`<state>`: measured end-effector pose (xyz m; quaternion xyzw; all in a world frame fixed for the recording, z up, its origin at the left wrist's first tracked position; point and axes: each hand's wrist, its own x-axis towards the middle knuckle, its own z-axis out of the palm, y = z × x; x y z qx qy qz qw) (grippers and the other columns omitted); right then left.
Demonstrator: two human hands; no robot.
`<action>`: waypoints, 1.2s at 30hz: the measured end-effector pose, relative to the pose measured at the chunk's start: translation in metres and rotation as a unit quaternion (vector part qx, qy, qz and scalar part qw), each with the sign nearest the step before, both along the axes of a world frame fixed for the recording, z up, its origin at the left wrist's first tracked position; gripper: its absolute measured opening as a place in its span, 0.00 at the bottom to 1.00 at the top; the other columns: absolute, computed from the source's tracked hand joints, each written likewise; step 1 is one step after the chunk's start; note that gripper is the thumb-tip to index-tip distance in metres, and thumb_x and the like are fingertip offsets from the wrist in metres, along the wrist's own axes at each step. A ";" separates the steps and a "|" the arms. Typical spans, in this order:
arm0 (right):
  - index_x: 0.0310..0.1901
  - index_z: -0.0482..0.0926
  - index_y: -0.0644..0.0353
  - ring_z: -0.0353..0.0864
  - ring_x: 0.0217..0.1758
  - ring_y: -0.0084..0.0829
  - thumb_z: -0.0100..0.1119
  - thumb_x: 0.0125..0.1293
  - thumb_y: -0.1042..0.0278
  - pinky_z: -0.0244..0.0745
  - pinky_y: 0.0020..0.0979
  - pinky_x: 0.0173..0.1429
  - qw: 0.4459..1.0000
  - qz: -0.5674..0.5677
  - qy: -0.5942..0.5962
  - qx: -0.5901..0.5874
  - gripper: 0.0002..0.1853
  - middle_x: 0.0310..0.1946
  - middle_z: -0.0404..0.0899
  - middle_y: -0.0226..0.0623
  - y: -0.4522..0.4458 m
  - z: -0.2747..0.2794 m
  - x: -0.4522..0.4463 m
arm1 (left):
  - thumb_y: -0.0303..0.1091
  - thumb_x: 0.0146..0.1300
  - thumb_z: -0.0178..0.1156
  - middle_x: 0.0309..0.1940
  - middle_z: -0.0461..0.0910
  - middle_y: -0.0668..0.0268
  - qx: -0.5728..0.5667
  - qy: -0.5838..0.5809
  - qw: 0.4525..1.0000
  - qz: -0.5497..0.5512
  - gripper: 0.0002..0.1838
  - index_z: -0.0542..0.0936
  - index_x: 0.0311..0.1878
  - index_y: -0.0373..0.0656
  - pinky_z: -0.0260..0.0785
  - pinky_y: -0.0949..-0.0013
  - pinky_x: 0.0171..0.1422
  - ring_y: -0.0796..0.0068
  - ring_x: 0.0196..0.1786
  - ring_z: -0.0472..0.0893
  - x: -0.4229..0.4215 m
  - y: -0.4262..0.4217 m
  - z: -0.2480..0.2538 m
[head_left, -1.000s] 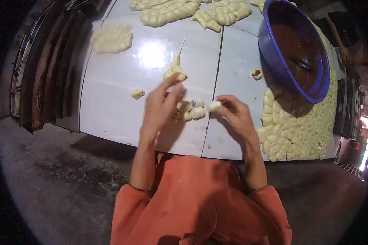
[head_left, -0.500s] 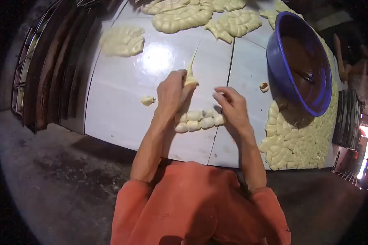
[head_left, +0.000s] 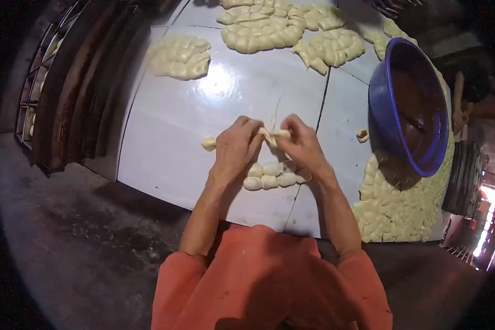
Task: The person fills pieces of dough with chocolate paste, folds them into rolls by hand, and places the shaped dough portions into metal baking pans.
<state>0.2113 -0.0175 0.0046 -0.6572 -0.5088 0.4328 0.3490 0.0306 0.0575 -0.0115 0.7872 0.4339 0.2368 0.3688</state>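
Observation:
Between my two hands a small piece of pale dough [head_left: 269,136] is pulled out just above the white tabletop. My left hand [head_left: 237,144] pinches one side of it, and my right hand [head_left: 302,144] grips the other with bent fingers. Just below, two short rows of rounded dough balls [head_left: 270,180] lie pressed together, some with a dark filling showing through. A loose scrap of dough [head_left: 208,144] sits beside my left hand.
A blue basin [head_left: 380,104] of brown filling stands at the right, on a wide sheet of portioned dough [head_left: 393,206]. More dough slabs [head_left: 264,36] lie at the far side, another slab [head_left: 180,57] at left. Dark trays [head_left: 88,82] are stacked left of the table [head_left: 148,148].
My right hand has moved left and up to take hold of the dough in my left hand. The strand stretching from it to the far slab has come away. The view has shifted slightly.

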 end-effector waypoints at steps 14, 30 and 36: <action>0.51 0.79 0.62 0.79 0.46 0.20 0.72 0.64 0.69 0.77 0.24 0.48 0.932 -0.187 0.309 0.023 0.17 0.44 0.80 0.31 -0.031 0.019 -0.009 | 0.29 0.62 0.67 0.40 0.84 0.61 -0.135 -0.150 0.975 -0.094 0.11 0.84 0.47 0.38 0.76 0.67 0.42 0.68 0.39 0.84 0.007 -0.011 0.036; 0.39 0.81 0.62 0.78 0.34 0.18 0.68 0.61 0.75 0.75 0.24 0.39 0.941 -0.208 0.265 0.020 0.07 0.33 0.81 0.31 -0.022 0.032 -0.018 | 0.38 0.63 0.66 0.50 0.82 0.66 0.175 0.099 0.976 -0.085 0.13 0.86 0.51 0.56 0.71 0.58 0.56 0.61 0.56 0.80 0.009 -0.005 -0.010; 0.58 0.75 0.68 0.83 0.43 0.26 0.65 0.64 0.68 0.79 0.29 0.52 0.830 -0.254 0.481 0.122 0.22 0.47 0.82 0.40 -0.032 0.048 0.016 | 0.45 0.66 0.64 0.75 0.62 0.47 0.221 0.154 0.960 -0.076 0.34 0.69 0.74 0.51 0.56 0.40 0.70 0.45 0.77 0.57 0.015 -0.004 -0.027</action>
